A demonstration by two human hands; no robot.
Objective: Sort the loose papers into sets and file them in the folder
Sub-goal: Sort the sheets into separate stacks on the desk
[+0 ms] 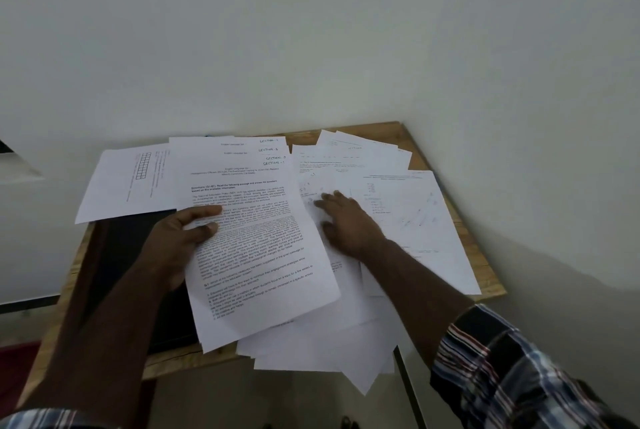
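Holding a fanned set of printed sheets (256, 248) in the left hand (176, 241), thumb on the top page and fingers curled beneath the left edge; handwritten "SECTION" labels visible at the staggered upper right corners of the set. Resting flat, fingers straight and spread, the right hand (346, 224) on the loose papers (408, 220) scattered across the right half of the wooden table (446, 186), gripping nothing. Lying on the left side of the table, a dark folder (124, 255), partly covered by the left forearm and by the held set. Overlapping the folder's far edge, a single sheet with a printed grid (128, 182), turned sideways. Spilling past the near table edge, more blank-looking white sheets (329, 352), stacked unevenly beneath the held set. Showing at the lower right and lower left corners, plaid sleeves (512, 369), rolled above the wrist. Standing behind and to the right of the table, plain pale walls (311, 30). Text on the right-hand papers too blurred to read.
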